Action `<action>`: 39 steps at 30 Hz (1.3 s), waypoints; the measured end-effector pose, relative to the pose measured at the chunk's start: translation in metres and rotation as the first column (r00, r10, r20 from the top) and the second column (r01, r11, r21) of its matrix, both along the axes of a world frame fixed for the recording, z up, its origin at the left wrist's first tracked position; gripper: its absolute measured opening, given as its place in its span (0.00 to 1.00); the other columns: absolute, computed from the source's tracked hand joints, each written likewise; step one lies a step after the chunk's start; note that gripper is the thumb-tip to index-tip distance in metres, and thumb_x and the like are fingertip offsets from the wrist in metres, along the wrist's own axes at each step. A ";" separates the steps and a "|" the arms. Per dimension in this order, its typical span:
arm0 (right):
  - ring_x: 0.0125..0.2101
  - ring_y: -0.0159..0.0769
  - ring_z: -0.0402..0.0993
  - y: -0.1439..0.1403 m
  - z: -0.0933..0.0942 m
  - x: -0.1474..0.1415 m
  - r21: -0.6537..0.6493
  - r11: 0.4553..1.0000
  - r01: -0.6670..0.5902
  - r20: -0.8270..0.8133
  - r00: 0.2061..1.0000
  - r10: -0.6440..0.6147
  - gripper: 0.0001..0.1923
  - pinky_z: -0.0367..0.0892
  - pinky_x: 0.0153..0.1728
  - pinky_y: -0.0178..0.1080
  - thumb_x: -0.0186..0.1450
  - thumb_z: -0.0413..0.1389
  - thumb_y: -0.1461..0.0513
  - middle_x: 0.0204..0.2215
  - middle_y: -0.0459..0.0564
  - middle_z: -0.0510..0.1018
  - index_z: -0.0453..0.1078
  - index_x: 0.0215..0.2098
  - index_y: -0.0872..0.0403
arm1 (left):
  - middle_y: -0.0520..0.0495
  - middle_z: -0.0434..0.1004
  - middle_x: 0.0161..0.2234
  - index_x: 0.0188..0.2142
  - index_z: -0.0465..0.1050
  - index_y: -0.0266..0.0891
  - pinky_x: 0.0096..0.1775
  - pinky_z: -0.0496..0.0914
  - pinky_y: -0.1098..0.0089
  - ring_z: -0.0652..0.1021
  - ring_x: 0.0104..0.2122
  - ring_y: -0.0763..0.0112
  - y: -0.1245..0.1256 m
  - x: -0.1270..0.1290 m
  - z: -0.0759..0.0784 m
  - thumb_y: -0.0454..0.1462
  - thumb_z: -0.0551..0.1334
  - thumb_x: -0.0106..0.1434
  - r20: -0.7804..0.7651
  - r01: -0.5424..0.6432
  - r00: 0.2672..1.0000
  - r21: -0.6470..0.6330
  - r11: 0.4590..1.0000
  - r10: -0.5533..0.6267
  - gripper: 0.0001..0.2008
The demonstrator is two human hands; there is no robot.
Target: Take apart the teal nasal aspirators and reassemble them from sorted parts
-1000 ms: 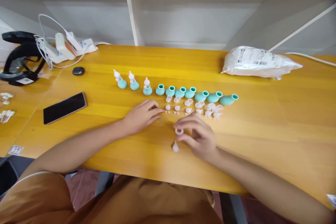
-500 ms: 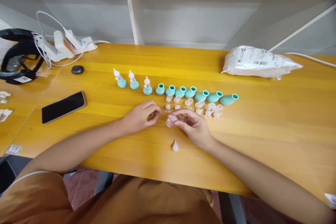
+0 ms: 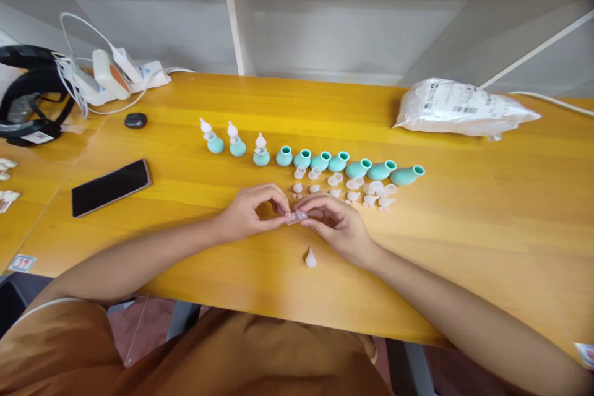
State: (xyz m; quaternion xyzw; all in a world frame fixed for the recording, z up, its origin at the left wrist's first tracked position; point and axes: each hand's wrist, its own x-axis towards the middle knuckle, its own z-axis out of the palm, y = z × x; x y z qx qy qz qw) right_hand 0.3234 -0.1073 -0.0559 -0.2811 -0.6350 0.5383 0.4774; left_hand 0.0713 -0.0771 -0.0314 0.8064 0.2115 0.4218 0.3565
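Note:
A small clear plastic connector piece [image 3: 297, 217] is pinched between the fingertips of my right hand [image 3: 341, 223]. My left hand [image 3: 257, 210] meets it from the other side, thumb and forefinger closed at its left end; whether they hold a separate small part there is hidden. Below the hands a pale pointed nozzle tip [image 3: 310, 257] lies on the table. Just beyond them are clear cup-like parts [image 3: 335, 179] and pale tips [image 3: 353, 197] in rows. Behind these stands a row of open teal rubber bulbs [image 3: 359, 168], with assembled bulbs bearing pale tips [image 3: 237, 145] at its left.
A smartphone [image 3: 111, 188] and a small black case [image 3: 135, 120] lie on the left of the wooden table [image 3: 208, 284]. Farther back are a power strip [image 3: 153, 76] with cables and a black headset-like object [image 3: 34, 96]. A white plastic package [image 3: 464, 108] rests at back right.
My left hand has moved right and closed its fingertips at the clear piece. The right hand has stayed nearly in place, with the piece turned slightly.

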 end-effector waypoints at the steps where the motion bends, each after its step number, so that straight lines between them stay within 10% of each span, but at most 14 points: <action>1: 0.49 0.40 0.86 0.000 0.000 0.000 0.003 1.000 -0.003 -0.007 1.000 0.003 0.08 0.86 0.54 0.44 0.74 0.71 0.56 0.49 0.52 0.85 0.83 0.50 0.47 | 0.45 0.85 0.39 0.41 0.80 0.39 0.44 0.79 0.69 0.84 0.39 0.69 0.000 0.000 0.000 0.34 0.74 0.70 -0.001 -0.008 1.000 0.001 1.000 0.008 0.06; 24: 0.49 0.42 0.85 -0.002 0.002 0.003 0.139 0.990 0.015 0.143 0.989 -0.035 0.06 0.85 0.52 0.46 0.76 0.68 0.58 0.48 0.53 0.85 0.82 0.51 0.46 | 0.46 0.88 0.39 0.42 0.85 0.40 0.46 0.79 0.67 0.86 0.40 0.67 0.001 -0.005 -0.002 0.37 0.77 0.69 -0.040 0.015 0.999 -0.052 0.999 -0.017 0.05; 39: 0.50 0.40 0.85 0.000 0.003 0.001 -0.052 0.999 -0.003 -0.039 0.999 0.001 0.08 0.84 0.53 0.44 0.73 0.72 0.57 0.48 0.51 0.84 0.82 0.48 0.47 | 0.45 0.89 0.41 0.47 0.86 0.41 0.46 0.80 0.68 0.86 0.41 0.67 0.002 -0.004 -0.002 0.37 0.77 0.69 -0.046 -0.019 0.999 0.067 0.998 0.022 0.08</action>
